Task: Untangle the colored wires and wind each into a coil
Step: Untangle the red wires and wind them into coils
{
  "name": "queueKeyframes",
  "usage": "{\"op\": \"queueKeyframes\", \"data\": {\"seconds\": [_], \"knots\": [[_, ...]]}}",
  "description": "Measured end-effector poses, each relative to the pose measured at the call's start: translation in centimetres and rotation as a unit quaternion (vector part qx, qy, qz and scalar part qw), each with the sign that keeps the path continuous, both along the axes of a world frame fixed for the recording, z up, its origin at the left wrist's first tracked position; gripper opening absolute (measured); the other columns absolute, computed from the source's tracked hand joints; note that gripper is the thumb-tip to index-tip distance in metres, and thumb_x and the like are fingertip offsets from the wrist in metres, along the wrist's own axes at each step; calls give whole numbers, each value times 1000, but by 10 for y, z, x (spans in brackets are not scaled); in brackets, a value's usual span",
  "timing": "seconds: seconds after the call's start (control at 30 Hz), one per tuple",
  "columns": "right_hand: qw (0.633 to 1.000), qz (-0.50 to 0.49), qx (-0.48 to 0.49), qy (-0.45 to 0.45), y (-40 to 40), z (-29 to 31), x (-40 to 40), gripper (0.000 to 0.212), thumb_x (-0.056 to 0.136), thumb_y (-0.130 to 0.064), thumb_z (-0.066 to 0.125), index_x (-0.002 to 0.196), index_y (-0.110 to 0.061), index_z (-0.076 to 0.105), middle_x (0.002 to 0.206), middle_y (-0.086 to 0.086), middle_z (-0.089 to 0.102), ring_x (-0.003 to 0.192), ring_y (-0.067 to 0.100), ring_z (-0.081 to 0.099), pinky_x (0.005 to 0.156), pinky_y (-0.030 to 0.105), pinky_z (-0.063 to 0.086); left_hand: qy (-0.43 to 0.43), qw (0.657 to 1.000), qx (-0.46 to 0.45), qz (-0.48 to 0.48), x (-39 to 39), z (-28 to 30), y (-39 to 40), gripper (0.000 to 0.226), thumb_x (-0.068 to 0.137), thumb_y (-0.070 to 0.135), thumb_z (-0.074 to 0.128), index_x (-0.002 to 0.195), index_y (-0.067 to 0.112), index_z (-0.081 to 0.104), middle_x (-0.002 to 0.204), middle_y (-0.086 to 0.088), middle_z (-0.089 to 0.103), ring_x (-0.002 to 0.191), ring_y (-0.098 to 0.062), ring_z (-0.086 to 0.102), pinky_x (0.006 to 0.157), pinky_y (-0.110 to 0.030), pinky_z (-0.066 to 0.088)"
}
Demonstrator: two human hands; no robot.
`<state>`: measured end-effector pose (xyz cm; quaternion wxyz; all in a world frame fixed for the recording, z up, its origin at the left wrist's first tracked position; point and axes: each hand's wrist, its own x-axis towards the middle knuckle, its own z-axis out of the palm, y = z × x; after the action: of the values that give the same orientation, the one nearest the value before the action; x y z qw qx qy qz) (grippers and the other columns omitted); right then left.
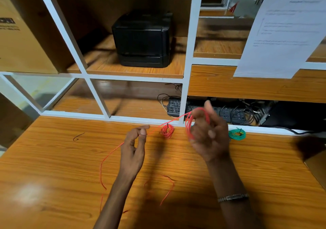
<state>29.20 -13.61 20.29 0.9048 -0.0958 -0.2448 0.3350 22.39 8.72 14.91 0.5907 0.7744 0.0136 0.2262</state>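
A long red wire (109, 155) trails over the wooden table (53, 167). My right hand (210, 137) is raised above the table and holds several red loops (188, 124) of this wire wound around its fingers. My left hand (135, 149) pinches the same wire between thumb and forefinger, and the strand runs taut from there up to the loops. The loose tail curves back toward the table's near edge. A finished red coil (167, 130) lies at the back of the table between my hands. A green coil (237, 134) lies to the right of my right hand.
A white shelf frame (187, 70) rises behind the table. It holds a black printer (142, 40), a cardboard box (21, 34), a black keyboard (176, 107) and tangled cables (250, 110). A printed sheet (282, 29) hangs at upper right. A small black hook (77, 137) lies at left.
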Motion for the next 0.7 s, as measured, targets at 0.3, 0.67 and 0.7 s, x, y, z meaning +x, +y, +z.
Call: {"op": "queueKeyframes", "data": {"seconds": [0.3, 0.67, 0.7], "knots": [[855, -385, -341, 68, -1, -4, 12, 23, 110, -18, 40, 123, -6, 56, 131, 17, 67, 128, 25, 63, 111, 33, 47, -57, 994, 54, -80, -11, 13, -15, 34, 96, 29, 74, 70, 10, 61, 103, 9, 79, 106, -17, 71, 97, -42, 45], [707, 49, -690, -147, 24, -10, -25, 84, 102, -71, 23, 124, 0, 63, 80, 19, 74, 57, 22, 66, 57, 27, 51, 4, 999, -22, 46, 2, 21, -2, 49, 78, 24, 94, 67, 9, 48, 66, -7, 62, 70, -22, 65, 75, -36, 52], [734, 85, -653, -164, 26, -10, -25, 92, 101, -74, 21, 124, 3, 66, 73, 17, 72, 48, 18, 61, 49, 23, 45, 8, 998, -37, 54, 3, 20, 0, 50, 77, 24, 94, 68, 7, 48, 66, -10, 62, 68, -24, 62, 76, -38, 52]]}}
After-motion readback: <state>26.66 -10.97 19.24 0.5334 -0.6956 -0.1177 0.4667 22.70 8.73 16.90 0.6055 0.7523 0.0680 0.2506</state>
